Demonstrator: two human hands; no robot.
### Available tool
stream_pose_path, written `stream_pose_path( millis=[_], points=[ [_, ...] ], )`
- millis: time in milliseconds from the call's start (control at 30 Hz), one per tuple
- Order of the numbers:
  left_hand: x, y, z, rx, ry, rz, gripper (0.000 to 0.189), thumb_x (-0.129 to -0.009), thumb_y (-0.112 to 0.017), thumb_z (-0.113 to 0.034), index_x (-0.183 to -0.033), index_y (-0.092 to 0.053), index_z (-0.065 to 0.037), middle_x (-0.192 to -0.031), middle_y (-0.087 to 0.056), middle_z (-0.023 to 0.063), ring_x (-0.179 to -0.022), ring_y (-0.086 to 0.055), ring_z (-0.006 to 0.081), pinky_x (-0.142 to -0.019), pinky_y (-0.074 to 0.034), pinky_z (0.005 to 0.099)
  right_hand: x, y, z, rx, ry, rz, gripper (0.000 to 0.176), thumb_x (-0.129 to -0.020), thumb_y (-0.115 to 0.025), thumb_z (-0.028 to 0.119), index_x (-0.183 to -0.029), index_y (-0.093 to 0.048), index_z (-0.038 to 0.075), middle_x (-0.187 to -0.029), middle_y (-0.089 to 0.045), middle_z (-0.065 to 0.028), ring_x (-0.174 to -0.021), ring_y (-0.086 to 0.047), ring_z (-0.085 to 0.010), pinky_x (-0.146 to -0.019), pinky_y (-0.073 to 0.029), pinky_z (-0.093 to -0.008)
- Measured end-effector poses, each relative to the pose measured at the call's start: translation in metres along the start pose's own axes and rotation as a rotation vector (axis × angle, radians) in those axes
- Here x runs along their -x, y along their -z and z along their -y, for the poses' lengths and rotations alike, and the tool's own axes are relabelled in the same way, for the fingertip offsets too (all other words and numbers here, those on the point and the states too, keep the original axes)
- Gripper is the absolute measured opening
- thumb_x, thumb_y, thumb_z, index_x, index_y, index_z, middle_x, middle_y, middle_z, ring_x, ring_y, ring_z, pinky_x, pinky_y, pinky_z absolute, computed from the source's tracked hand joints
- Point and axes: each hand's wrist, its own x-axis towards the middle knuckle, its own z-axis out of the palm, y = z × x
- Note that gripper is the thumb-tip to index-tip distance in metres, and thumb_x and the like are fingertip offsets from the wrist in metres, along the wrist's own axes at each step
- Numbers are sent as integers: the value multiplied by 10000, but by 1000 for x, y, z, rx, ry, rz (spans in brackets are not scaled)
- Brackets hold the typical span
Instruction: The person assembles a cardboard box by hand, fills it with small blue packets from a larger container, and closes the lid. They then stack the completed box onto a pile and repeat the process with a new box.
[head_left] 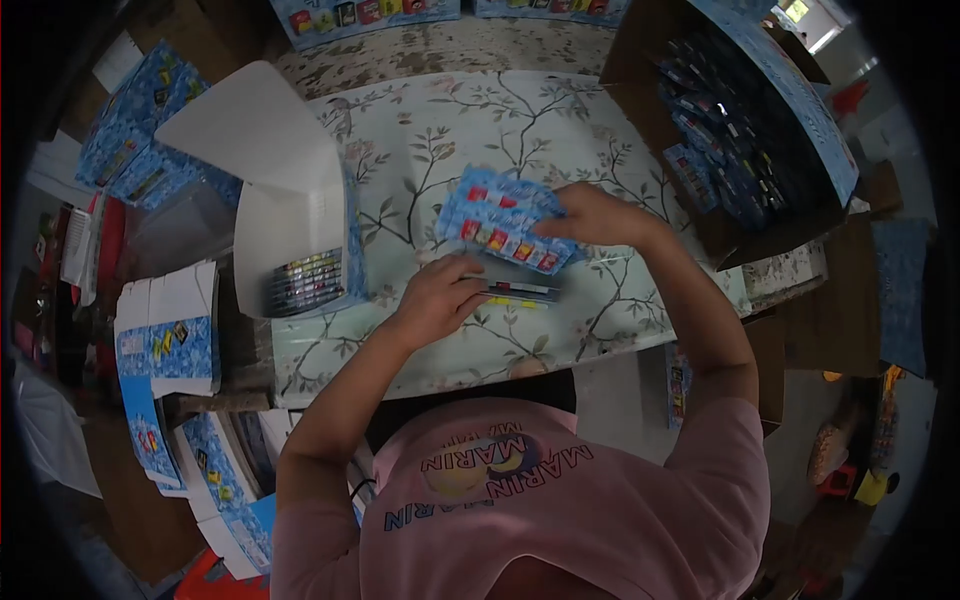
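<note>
My right hand is closed on the right end of a blue printed packet with rows of small red and yellow pictures. Just below it, my left hand has its fingers wrapped round the left end of a thin dark flat pack, blurred by motion. In this view the blue packet overlaps the upper part of the dark pack. To the left stands a white-lined display box, lid raised, with a row of thin packs along its near end.
A brown carton full of dark packs is at the right. Blue printed boxes stand at the far left, above folded cartons. A flowered cloth covers the table. More blue boxes line the back.
</note>
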Motion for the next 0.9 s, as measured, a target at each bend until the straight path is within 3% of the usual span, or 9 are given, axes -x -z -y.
stream_pose_path(
  millis=[67,200,267,367,467,667,733,833,900],
  points=[
    [15,-3,-9,-310,23,-262,498,-636,-753,-132,-1069,-528,-33,-1164,-484,157,-1043,-501,336,-832,-435,358,-19,-29,-8,118,80,81,346,-779,-661,244,-1012,-606,-6,-902,-645,-156,-849,-616,-194,-761,-463,-311],
    [28,-11,-13,-305,319,-426,937,-548,-822,-171,-1312,-302,-22,-1337,-320,229,-1223,-362,380,-970,-361,383,-25,-46,-23,-130,108,76,505,-774,-675,211,-1201,-489,15,-1034,-622,-137,-933,-594,-190,-846,-444,-299],
    [22,-12,-1,176,542,-350,1179,-508,-857,-208,-1398,-105,-25,-1375,-274,248,-1272,-322,353,-1021,-319,386,-22,-45,-23,-259,143,127,568,-774,-680,206,-1256,-443,22,-1070,-611,-128,-955,-585,-190,-878,-432,-299],
    [8,-16,12,270,492,-260,1253,-519,-862,-220,-1416,-3,-51,-1389,-263,238,-1263,-337,344,-1024,-320,386,-14,-44,-22,-169,99,218,579,-788,-676,212,-1279,-430,30,-1147,-575,-120,-994,-566,-192,-918,-406,-300],
    [2,-22,8,305,471,-204,1254,-512,-866,-228,-1420,-15,-73,-1394,-257,233,-1271,-333,334,-1026,-321,379,4,-47,-37,-478,143,96,612,-787,-684,239,-1295,-411,36,-1199,-540,-129,-1050,-534,-191,-939,-388,-306],
    [-9,-30,20,346,410,-193,1276,-503,-867,-238,-1420,7,-90,-1413,-227,223,-1291,-299,329,-1038,-303,386,31,-86,-43,-414,196,-349,521,-883,-556,329,-1297,-410,47,-1214,-517,-128,-1096,-482,-192,-946,-371,-304],
    [-9,-27,18,360,416,-164,1280,-501,-868,-241,-1420,9,-89,-1410,-230,222,-1291,-297,330,-1038,-302,384,30,-89,-60,-775,98,-475,499,-905,-519,320,-1311,-391,59,-1220,-507,-130,-1107,-467,-194,-947,-362,-297],
    [-18,-28,21,342,421,-175,1279,-500,-867,-251,-1420,7,-87,-1401,-242,217,-1289,-295,333,-1039,-297,381,32,-114,-59,-736,-1,-444,458,-944,-432,292,-1319,-367,38,-1261,-469,-139,-1168,-432,-205,-991,-315,-302],
    [-20,-29,22,309,435,-203,1275,-501,-865,-258,-1420,2,-86,-1394,-251,213,-1286,-294,335,-1041,-294,379,37,-107,-40,-773,35,-377,534,-897,-521,303,-1323,-353,27,-1272,-456,-167,-1173,-436,-226,-990,-316,-303]
  ],
)
